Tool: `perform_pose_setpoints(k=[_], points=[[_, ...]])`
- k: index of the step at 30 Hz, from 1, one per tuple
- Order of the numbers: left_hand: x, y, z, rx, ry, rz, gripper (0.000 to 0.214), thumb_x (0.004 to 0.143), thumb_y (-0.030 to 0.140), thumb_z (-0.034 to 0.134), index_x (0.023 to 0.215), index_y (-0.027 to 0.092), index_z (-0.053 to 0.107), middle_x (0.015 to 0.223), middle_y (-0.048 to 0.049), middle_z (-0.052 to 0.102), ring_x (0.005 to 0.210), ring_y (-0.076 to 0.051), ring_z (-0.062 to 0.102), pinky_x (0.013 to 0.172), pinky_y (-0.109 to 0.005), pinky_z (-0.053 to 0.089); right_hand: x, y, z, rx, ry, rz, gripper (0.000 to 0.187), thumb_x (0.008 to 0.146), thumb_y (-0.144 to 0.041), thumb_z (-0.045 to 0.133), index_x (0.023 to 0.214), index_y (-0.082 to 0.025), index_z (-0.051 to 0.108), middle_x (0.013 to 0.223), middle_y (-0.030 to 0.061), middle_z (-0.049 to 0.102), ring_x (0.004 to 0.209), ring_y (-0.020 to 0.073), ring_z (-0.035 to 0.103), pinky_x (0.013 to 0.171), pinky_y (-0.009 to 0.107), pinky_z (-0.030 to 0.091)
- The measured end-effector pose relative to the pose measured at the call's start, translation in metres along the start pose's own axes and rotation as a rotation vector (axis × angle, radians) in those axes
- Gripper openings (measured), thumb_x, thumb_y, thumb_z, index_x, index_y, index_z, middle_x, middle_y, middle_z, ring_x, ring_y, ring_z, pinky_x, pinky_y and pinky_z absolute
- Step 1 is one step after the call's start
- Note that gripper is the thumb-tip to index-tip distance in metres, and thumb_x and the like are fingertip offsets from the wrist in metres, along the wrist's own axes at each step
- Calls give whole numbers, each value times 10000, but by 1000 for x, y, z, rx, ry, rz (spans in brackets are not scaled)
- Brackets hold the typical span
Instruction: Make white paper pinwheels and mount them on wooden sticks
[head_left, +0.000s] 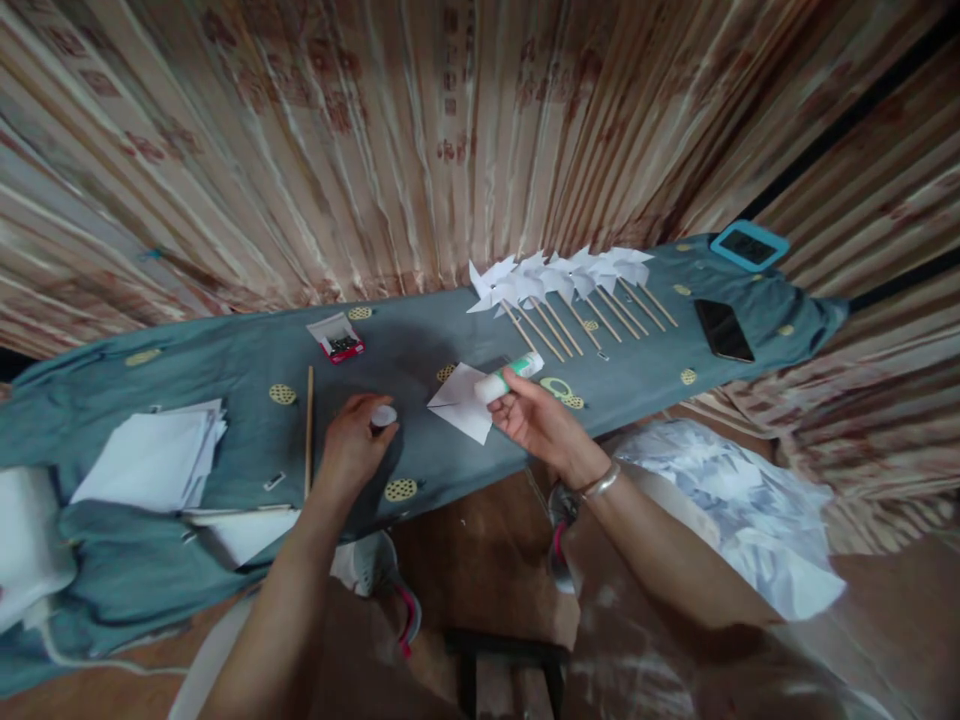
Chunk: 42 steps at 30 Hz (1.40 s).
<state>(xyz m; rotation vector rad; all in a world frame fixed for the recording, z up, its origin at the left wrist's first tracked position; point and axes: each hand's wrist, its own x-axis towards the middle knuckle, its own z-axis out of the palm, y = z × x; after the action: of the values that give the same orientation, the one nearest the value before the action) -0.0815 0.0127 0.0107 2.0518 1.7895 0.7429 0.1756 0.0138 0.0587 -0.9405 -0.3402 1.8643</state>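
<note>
My right hand [534, 418] is closed around a white and green glue stick [517, 374], which it holds tilted just above the table. Between my hands lies a folded square of white paper [463, 402], partly behind the glue stick and my right fingers. My left hand [352, 442] pinches a small round white cap [384, 415] between thumb and fingers. Left of that hand, a wooden stick [309, 425] rests on the cloth. Beyond it sits an opened red and white box [341, 345] with small dark pieces inside.
Several white paper pinwheels [496, 288] on sticks lie in a row at the back. A phone [724, 330] and a blue-framed device [750, 245] are at the right. Stacked white paper [154, 455] lies at the left, near a white appliance [30, 545]. A plastic bag [735, 500] stands below the table.
</note>
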Motion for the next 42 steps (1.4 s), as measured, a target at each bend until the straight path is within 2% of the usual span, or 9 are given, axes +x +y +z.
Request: perform_pose_setpoints(k=[8,13,16,18,21,27,33,38,42], points=[[0,-10,4,44,42,-2,445,834,377,627,1231,175,623,1138,-94,654,899,-233,664,854,-376,549,6,4,-16,110,-26,141,213,795,-275,800,774,-161,621,680,25,756,522,93,669,526,163,552],[-6,-1,-4,142,279,163,450,900,444,602,1281,206,584,1274,-120,602,1182,-297,573,1031,-455,464,3,7,-19,87,-43,137,215,802,-309,794,764,-161,644,708,25,772,530,81,674,534,149,556],[-12,15,0,152,330,247,398,947,386,565,1305,212,576,1280,-117,610,1177,-284,571,1033,-454,452,0,6,-21,5,-43,72,220,771,-319,822,749,-163,668,671,6,760,532,78,671,541,146,562],[-16,28,8,124,283,327,336,970,323,533,1269,187,604,1246,-120,638,1133,-267,589,998,-438,471,-1,4,-23,-38,-41,20,223,732,-307,853,768,-158,691,696,6,766,527,65,660,536,132,556],[-22,45,28,86,122,413,305,995,298,482,1232,180,632,1238,-120,665,1129,-266,590,993,-456,471,-2,1,-25,-56,-32,-39,238,687,-267,881,817,-153,717,729,-1,771,519,46,642,523,109,540],[-23,65,56,141,-57,432,478,979,386,520,1394,149,534,1450,-175,549,1368,-342,444,1032,-508,431,-3,-3,-29,2,-70,-27,188,684,-157,827,813,-195,695,779,-25,766,603,48,659,623,120,573],[-21,71,67,195,-109,452,520,974,422,525,1428,170,504,1501,-174,500,1432,-352,381,1081,-541,376,3,-2,-39,67,-54,9,219,700,-115,807,856,-206,683,728,-39,745,637,65,689,651,128,594],[-21,70,69,212,-120,458,537,968,454,525,1412,151,515,1491,-193,503,1422,-361,392,1085,-549,373,8,-5,-39,84,-29,55,173,763,-204,811,845,-208,660,726,-43,731,586,51,662,582,114,581],[-20,71,68,229,-134,452,551,951,463,554,1403,150,523,1488,-207,498,1408,-369,407,1083,-556,377,13,-8,-38,85,-61,101,225,761,-330,819,841,-208,648,752,-27,736,584,44,637,555,111,566]])
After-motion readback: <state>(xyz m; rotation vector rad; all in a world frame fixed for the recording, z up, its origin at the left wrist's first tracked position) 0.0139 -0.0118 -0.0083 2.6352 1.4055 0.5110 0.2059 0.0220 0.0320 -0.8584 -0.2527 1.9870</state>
